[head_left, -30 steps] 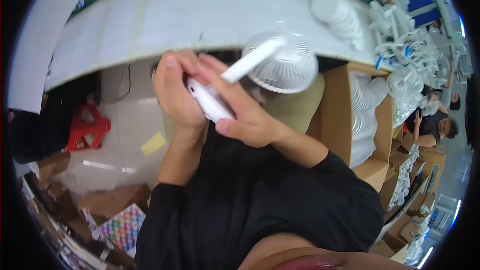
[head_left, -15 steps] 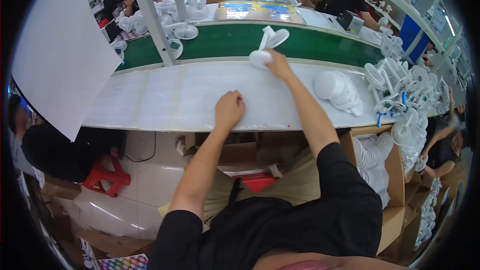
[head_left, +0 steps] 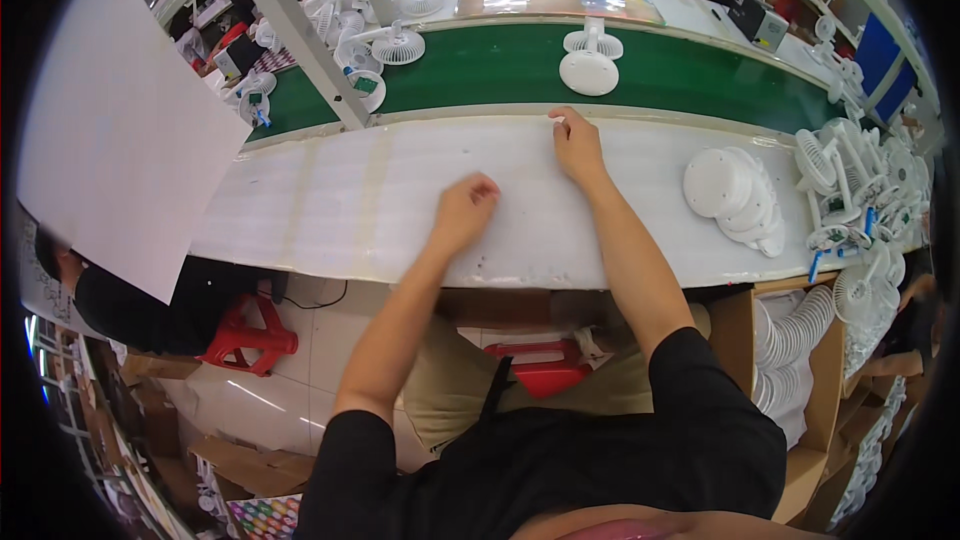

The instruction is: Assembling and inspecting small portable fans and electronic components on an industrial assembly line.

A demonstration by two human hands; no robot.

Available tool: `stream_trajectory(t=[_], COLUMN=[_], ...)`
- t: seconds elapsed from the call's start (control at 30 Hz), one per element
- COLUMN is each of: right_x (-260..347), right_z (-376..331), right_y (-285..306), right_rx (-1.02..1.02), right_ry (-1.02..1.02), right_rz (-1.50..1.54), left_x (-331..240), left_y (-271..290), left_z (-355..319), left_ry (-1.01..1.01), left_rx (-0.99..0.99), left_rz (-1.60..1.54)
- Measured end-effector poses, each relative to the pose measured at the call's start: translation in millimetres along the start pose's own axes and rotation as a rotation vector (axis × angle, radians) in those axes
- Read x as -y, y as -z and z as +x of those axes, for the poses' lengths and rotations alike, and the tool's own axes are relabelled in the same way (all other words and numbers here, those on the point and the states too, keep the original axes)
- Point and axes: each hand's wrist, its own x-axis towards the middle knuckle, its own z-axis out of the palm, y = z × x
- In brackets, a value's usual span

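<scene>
A white desk fan point(head_left: 589, 72) stands on the green conveyor belt point(head_left: 470, 76), its round base toward me. Just below it, at the belt's near edge, is my right hand point(head_left: 578, 147), apart from the fan, its fingers partly bent with nothing plain in them. My left hand point(head_left: 466, 214) hovers over the white padded worktop point(head_left: 420, 195), fingers curled in loosely and nothing seen in them. Toward the right of the worktop lies a pile of round white fan bases point(head_left: 722, 186).
Fans and parts with circuit boards and blue pieces heap up at the right end point(head_left: 850, 180). Below them stands a carton point(head_left: 822, 380) of stacked white discs. More fans point(head_left: 398, 45) sit by a metal post point(head_left: 310, 40) at left. A white panel point(head_left: 120, 140) hangs left. People work across the belt.
My right hand has let go of the white fan, which now stands on the belt, and has drawn back toward me. My left hand's fingers have loosened slightly. The whole view has shifted.
</scene>
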Motion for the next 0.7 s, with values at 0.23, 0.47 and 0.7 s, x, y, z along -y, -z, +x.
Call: stream_trajectory(t=[0.23, 0.47, 0.7], right_x=[9, 4, 5], right_z=[18, 29, 23], right_y=[6, 4, 5], right_rx=[0.064, 0.077, 0.070], right_ry=[-0.086, -0.090, -0.100], right_rz=[-0.121, -0.099, -0.095], left_x=[55, 53, -9], left_y=[109, 168, 175], left_z=[182, 255, 270], left_ry=[-0.061, -0.086, -0.051], left_rx=[-0.708, -0.387, -0.032], left_rz=[0.991, 1.524, 1.129])
